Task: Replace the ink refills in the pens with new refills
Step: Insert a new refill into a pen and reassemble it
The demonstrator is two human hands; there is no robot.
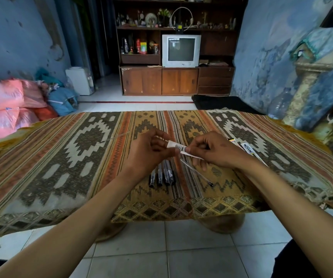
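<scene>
Right now both hands are raised just above the desk [41,157], working on a slim white refill packet [178,147] with a barcode label. The left hand [151,149] pinches the packet's upper end, fingers curled round it; the right hand [215,150] pinches the lower part, where the wrapper tapers down to the right. Four dark pens [162,175] lie side by side on the patterned cloth directly below the hands, and a thin clear refill [197,173] with a dark tip lies loose on the cloth just to their right. Two more printed packets [247,150] lie beyond the right hand, partly hidden by it. The step in hand looks like opening the packet to free a new refill. To do it well, it seems best to keep the left pinch firm near the sealed end, tear or peel with the right thumb and forefinger in a short motion, and avoid bending the slender tube inside. Working low over the cloth should stop a slipped refill from rolling off.
</scene>
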